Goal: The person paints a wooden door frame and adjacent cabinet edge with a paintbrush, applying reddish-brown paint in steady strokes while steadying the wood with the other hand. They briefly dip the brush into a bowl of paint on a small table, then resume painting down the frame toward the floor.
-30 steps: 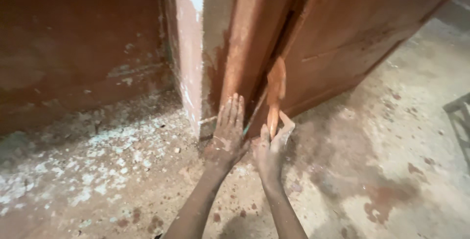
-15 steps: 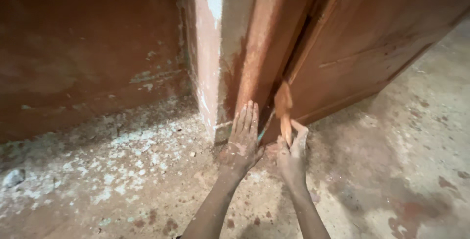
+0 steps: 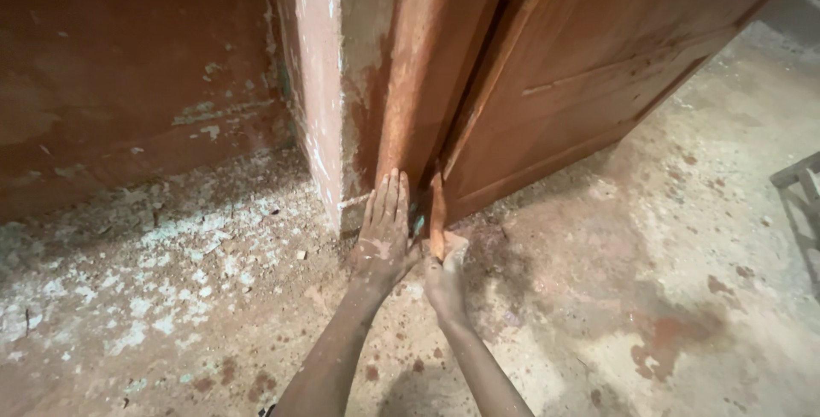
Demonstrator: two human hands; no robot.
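Left hand (image 3: 384,233) flat on door frame (image 3: 410,109); right hand (image 3: 444,276) pinches sandpaper (image 3: 437,212).

- Left hand (image 3: 383,233): smeared with reddish-brown dust, paler patch across the back.
- Right hand (image 3: 446,276): coated in the same rusty dust, lighter at the knuckles.
- Flat tool (image 3: 438,216) in the right hand: orange-brown, stained all over.
- Door frame (image 3: 418,84): orange-brown wood, streaked with pale dust.
- Door (image 3: 615,58): warm reddish-brown, darker in the panel grooves.
- Pillar (image 3: 329,101): pinkish-red plaster, white and grey where chipped near the top.
- Wall (image 3: 128,75): deep brick red, flecked with pale greenish-white scrapes.
- Floor (image 3: 598,297): grey-beige concrete, mottled with rust-red stains; white flaky speckles at left.
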